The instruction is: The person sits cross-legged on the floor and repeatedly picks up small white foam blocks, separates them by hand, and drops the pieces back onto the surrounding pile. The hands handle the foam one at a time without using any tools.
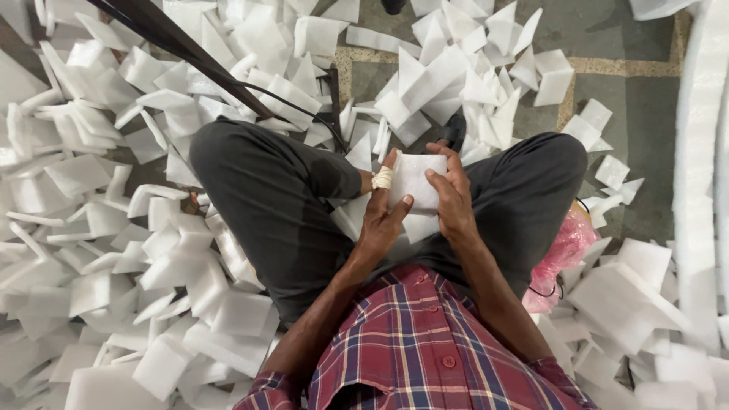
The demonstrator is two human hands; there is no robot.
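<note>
Both hands on one white foam sheet [414, 182] over the lap: left hand [382, 220] grips its near-left edge, right hand [453, 199] wraps its right side. Looks mid-fold or mid-stack. Loose foam pieces [114, 228] heaped left of the hands.

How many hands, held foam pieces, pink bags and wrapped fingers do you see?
Hands: 2, the left hand and the right hand
White foam piece held in both hands: 1
Pink bag: 1
Wrapped finger: 1
Total: 5
The loose foam pieces on the floor are too many to count.
</note>
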